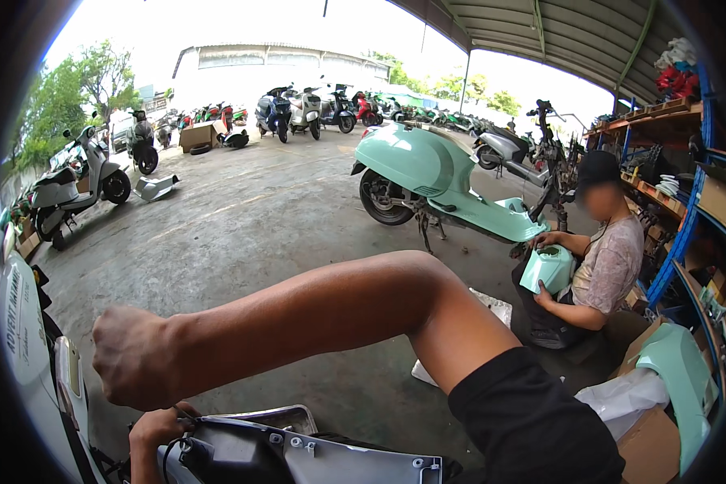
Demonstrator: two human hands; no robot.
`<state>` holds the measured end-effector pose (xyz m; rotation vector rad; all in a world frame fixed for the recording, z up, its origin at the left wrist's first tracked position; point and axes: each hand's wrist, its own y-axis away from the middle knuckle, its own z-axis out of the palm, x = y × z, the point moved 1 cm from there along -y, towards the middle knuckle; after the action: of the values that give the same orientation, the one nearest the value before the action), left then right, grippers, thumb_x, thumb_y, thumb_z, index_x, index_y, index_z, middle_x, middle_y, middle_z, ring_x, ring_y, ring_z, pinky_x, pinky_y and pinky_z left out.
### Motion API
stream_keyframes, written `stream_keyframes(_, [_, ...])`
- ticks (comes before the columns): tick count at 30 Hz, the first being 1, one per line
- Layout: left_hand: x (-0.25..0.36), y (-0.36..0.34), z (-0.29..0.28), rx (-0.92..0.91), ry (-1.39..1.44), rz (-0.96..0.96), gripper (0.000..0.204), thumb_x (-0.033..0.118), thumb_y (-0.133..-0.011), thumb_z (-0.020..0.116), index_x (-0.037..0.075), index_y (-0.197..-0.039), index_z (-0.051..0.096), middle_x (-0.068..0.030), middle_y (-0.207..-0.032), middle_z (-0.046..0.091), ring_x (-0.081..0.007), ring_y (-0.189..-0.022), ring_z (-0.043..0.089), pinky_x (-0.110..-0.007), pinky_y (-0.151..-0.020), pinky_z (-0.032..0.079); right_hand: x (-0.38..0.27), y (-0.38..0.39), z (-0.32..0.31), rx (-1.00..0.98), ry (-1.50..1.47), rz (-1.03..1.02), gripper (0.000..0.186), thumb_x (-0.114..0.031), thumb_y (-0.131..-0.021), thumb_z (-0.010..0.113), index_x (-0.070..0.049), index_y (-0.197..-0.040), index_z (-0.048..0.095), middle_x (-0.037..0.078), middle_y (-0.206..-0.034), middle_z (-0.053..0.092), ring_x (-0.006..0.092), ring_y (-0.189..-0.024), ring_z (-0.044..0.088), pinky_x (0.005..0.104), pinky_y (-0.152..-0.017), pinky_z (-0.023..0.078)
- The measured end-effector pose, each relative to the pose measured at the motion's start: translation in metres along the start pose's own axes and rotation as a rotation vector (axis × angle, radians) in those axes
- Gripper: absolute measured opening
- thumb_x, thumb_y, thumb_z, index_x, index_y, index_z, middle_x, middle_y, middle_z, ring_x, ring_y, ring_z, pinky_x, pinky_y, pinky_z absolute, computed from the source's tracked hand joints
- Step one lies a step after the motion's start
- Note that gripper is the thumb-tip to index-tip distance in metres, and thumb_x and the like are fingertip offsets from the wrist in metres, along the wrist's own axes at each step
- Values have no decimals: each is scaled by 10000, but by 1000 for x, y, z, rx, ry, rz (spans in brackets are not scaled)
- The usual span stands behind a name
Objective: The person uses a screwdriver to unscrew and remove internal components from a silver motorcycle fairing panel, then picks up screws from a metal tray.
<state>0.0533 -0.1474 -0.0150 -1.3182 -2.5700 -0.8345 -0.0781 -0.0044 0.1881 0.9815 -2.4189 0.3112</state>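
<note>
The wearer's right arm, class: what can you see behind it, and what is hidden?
Concrete floor and pale flat material on both sides of the right upper arm. Whether the material joins up behind is covered.

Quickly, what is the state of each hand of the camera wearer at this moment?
Left hand: at the end of the grey panel; its grip cannot be told.
Right hand: closed in a fist; no held thing visible.

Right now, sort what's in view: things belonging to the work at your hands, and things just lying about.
At work:
- grey molded panel, left hand at its corner
- right hand, fisted above; contents hidden

Lying about:
- mint-green curved panel
- whitish plastic sheet
- brown cardboard box
- silvery panel on the ground
</note>
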Motion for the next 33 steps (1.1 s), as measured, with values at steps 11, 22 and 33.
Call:
stream_keyframes(11, [-2,-2,0,52,101,58,321,104,-794,727,115,-1115,744,-157,-1020,748,-283,-949,723,-369,-854,545,4,-16,8,-46,-10,39,180,-292,-787,744,-231,-949,790,-3,-996,747,210,-977,700,376,-776,519])
stream_keyframes(22, [11,-11,4,97,99,122,297,-34,-702,713,-21,-999,727,-136,-900,743,-220,-838,705,-335,-792,544,-2,-37,12,-58,82,30,265,-325,-842,705,-309,-1101,762,-74,-1123,727,175,-1070,667,373,-815,506])
stream_keyframes(33, [1,-8,6,95,168,46,300,57,-735,757,24,-1033,743,-108,-961,751,-226,-885,706,-332,-822,539,-12,-16,15,13,124,56,284,-290,-868,693,-274,-1143,762,-65,-1170,726,130,-1131,645,354,-867,482])
